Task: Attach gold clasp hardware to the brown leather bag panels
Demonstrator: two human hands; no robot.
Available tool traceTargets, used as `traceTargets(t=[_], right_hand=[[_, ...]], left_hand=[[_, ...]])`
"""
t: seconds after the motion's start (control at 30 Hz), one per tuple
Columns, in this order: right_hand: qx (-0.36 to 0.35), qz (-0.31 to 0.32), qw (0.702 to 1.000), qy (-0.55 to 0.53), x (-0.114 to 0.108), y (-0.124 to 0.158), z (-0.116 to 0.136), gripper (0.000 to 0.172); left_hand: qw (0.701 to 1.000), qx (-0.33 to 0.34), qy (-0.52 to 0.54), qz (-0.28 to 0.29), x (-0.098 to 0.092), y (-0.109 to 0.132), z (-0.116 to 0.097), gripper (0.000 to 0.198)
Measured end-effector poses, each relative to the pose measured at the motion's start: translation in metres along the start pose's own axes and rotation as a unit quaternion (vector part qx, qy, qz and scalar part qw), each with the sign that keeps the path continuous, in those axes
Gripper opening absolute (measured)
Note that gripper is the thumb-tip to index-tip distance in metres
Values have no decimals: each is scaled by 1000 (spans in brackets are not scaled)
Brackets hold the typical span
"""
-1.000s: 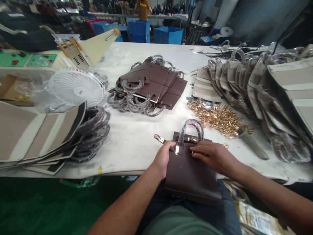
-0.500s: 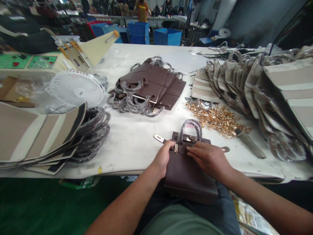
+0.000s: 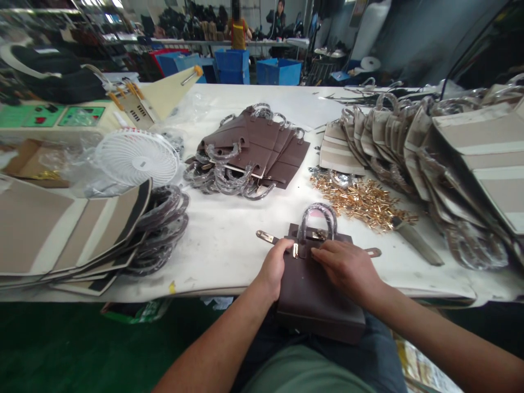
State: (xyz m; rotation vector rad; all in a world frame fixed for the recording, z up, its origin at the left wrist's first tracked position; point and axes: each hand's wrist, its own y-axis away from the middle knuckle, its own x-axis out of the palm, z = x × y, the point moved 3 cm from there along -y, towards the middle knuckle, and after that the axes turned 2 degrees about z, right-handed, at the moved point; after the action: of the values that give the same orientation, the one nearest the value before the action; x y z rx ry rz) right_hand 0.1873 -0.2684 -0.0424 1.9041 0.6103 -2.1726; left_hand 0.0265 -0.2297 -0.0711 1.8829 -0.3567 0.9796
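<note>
A dark brown handbag (image 3: 317,292) rests partly on my lap and against the table edge, its plastic-wrapped handle (image 3: 318,207) standing up. My left hand (image 3: 273,267) grips the bag's upper left side, thumb beside a gold metal fitting (image 3: 295,250). A strap with a metal plate (image 3: 266,236) sticks out to the left above this hand. My right hand (image 3: 346,267) is closed at the bag's upper front, fingertips pressed near the right handle base; whatever they pinch is hidden. Another strap end (image 3: 373,252) shows past the right hand.
Beyond the bag lie loose gold metal fittings (image 3: 364,202) and a dark flat tool (image 3: 420,243). Brown bag pieces (image 3: 262,142) are piled mid-table. Beige panels stack at left (image 3: 45,234) and right (image 3: 478,136). A white fan (image 3: 139,158) lies at left; people are in the background.
The view has tilted up and shifted slightly. Both hands keep nearly the same places on the handbag.
</note>
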Motion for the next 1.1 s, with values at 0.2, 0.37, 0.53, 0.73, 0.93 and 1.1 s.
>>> traceTargets(t=[0.2, 0.37, 0.53, 0.73, 0.93, 1.1], right_hand=[[55, -71, 993, -78, 1, 10, 0, 20], [67, 20, 998, 1, -13, 7, 8, 16], [81, 91, 993, 0, -19, -7, 13, 21], [47, -96, 993, -50, -42, 23, 37, 36], [72, -180, 976, -98, -65, 48, 98, 60], [85, -264, 951, -135, -91, 40, 132, 90]], left_hand=[[1000, 8, -16, -16, -3, 1, -1, 25], [1000, 19, -11, 0, -4, 3, 4, 26], [999, 15, -7, 39, -3, 3, 3, 30], [995, 52, -25, 79, -4, 24, -2, 40], [980, 165, -11, 107, 25, 76, 8, 43], [904, 341, -109, 235, 61, 148, 27, 62]])
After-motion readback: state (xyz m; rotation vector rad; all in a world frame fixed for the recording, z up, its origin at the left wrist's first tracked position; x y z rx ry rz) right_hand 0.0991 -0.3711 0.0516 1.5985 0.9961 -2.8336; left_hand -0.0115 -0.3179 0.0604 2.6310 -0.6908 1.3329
